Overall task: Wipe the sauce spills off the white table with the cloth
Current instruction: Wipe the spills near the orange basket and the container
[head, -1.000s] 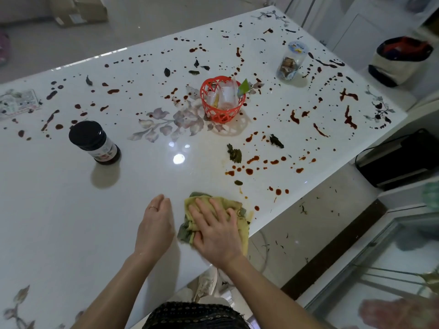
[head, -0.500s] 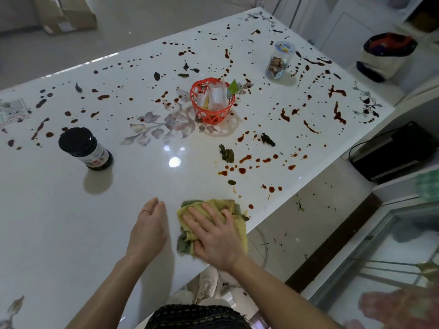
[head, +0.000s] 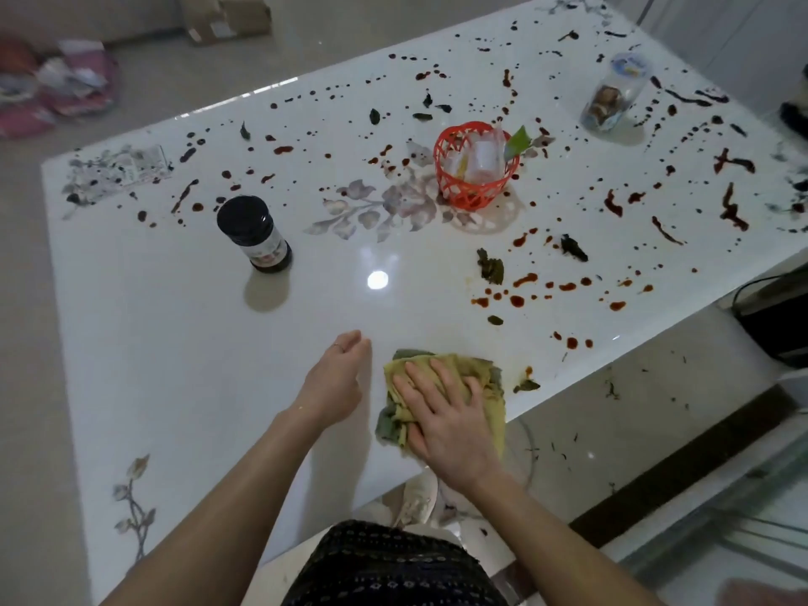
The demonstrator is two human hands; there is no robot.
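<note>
Our right hand (head: 446,419) lay flat, fingers spread, on the soft, floppy cloth (head: 494,406) — best pushed from its middle toward spills (head: 517,301) at one o'clock

Ring (head: 336,345) on left hand (head: 334,382), dark garment (head: 384,566) — patterned

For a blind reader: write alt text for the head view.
A right hand presses a yellow-green cloth on a white table, left hand beside it. Sauce spots, a dark jar and a red basket lie beyond.
</note>
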